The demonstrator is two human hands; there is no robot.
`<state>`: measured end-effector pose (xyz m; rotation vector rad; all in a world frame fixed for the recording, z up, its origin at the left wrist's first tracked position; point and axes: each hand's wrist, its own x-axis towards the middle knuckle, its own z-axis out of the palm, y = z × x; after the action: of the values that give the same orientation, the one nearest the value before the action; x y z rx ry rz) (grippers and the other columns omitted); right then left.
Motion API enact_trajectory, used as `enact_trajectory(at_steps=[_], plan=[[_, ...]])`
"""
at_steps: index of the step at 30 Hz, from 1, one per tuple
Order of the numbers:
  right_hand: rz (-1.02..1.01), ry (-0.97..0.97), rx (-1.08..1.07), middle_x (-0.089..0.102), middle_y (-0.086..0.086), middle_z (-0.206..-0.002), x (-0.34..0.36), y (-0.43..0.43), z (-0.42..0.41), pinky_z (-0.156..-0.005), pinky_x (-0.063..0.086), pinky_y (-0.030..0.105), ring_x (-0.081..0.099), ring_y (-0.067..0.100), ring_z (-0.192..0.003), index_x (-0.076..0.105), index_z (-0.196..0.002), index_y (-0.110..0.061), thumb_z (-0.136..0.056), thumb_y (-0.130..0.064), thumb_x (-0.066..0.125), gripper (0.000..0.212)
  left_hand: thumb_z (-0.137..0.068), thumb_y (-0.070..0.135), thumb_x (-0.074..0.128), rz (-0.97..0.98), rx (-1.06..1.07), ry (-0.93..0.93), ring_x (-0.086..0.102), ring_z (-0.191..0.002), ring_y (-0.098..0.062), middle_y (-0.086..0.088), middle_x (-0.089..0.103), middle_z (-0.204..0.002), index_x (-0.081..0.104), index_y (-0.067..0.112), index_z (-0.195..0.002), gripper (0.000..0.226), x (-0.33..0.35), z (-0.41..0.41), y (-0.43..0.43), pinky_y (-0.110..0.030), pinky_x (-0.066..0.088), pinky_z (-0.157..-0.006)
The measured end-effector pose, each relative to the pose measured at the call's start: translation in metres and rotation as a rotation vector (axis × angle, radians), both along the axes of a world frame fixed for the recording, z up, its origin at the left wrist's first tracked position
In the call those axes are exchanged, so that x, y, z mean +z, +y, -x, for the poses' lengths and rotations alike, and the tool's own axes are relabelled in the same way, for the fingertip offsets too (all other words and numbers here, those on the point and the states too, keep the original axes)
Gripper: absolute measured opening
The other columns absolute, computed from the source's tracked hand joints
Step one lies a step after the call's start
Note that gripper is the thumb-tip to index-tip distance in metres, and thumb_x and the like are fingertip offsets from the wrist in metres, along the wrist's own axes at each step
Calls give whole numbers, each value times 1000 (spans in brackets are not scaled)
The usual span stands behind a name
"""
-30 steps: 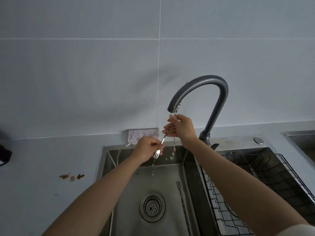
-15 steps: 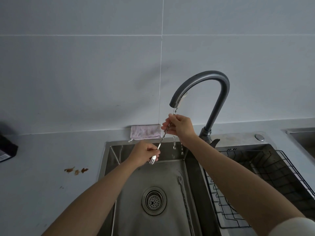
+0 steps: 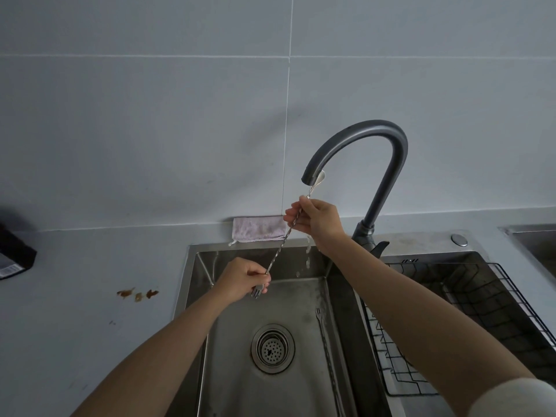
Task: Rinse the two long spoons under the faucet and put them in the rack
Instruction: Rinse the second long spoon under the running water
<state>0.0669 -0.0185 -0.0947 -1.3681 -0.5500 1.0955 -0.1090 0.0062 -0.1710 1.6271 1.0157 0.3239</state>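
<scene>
A long twisted metal spoon [image 3: 281,246] slants between both hands under the dark faucet [image 3: 373,152]. Its bowl sits right at the spout mouth, and its forked lower end pokes out below my left hand [image 3: 240,279], which grips it low over the sink [image 3: 192,272]. My right hand [image 3: 317,221] pinches the stem just under the bowl. Water drips down beneath the right hand. A second long spoon [image 3: 326,353] lies on the sink floor, right of the drain [image 3: 273,348]. The black wire rack [image 3: 511,293] sits in the right-hand basin.
A pale pink cloth [image 3: 258,228] lies on the counter behind the sink. Brown stains [image 3: 137,294] mark the counter on the left, and a dark box [image 3: 15,255] stands at the left edge. A round button [image 3: 459,239] sits right of the faucet base.
My left hand has slid down the stem and away from the right hand, so more of the spoon shows. The bowl has risen to the spout.
</scene>
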Motion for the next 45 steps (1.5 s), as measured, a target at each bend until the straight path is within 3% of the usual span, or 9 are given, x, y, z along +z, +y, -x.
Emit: enact_trajectory(at_steps=[6,14,22,25,29,32,36,40,45], plan=[[-14,106,-55,64,11,-77,0,1,-5,-61,59,22,68,14,-59,58,-91,0,-89,1,54,4,-83,-4,60,23,-27,21,63,-47,1,11,67,-46,66,15,-63,27,-6,8,0,-14,53,-54],[49,189,-29,65,10,-75,-12,0,-1,-66,58,25,67,18,-68,59,-80,-5,-96,-21,47,26,-87,3,57,-84,-108,180,60,-43,5,16,64,-42,63,19,-61,31,3,29,11,-6,48,-50],[71,195,-146,64,10,-76,-13,2,0,-66,58,25,65,20,-68,58,-77,-5,-84,6,60,13,-87,4,58,-162,-129,282,57,-41,7,10,59,-44,62,23,-57,36,16,55,22,-3,44,-49],[67,200,-126,64,10,-75,-16,2,1,-60,58,22,66,17,-65,58,-78,-4,-90,-3,56,12,-86,5,60,-198,-128,303,57,-42,7,13,60,-40,65,20,-60,31,21,61,30,-2,44,-51],[74,227,-99,66,10,-74,-18,2,1,-63,57,26,66,20,-67,57,-78,-3,-99,-24,41,34,-85,5,61,-229,-126,349,56,-40,7,14,59,-39,72,2,-74,15,31,68,40,-1,42,-48],[46,199,-99,65,11,-75,-19,4,1,-63,58,23,66,19,-69,57,-79,-3,-97,-16,45,26,-85,1,59,-238,-135,376,54,-36,5,11,61,-43,71,-1,-76,15,39,71,45,-2,41,-44],[10,171,-176,63,12,-75,-20,5,-4,-66,58,21,65,18,-67,58,-77,-3,-88,4,55,13,-87,5,57,-283,-187,466,52,-37,7,2,61,-56,65,18,-64,28,49,76,49,-6,43,-46],[41,150,-187,65,10,-75,-24,5,-1,-69,57,23,65,17,-65,59,-84,-3,-92,-5,52,12,-88,7,56,-347,-203,505,52,-38,4,4,59,-53,60,21,-56,35,53,77,51,-6,40,-47],[60,151,-171,65,11,-73,-31,9,1,-62,58,24,66,16,-59,55,-79,-7,-100,-18,39,29,-88,8,56,-390,-221,547,50,-37,5,6,56,-51,57,20,-53,38,57,73,53,-12,37,-51]])
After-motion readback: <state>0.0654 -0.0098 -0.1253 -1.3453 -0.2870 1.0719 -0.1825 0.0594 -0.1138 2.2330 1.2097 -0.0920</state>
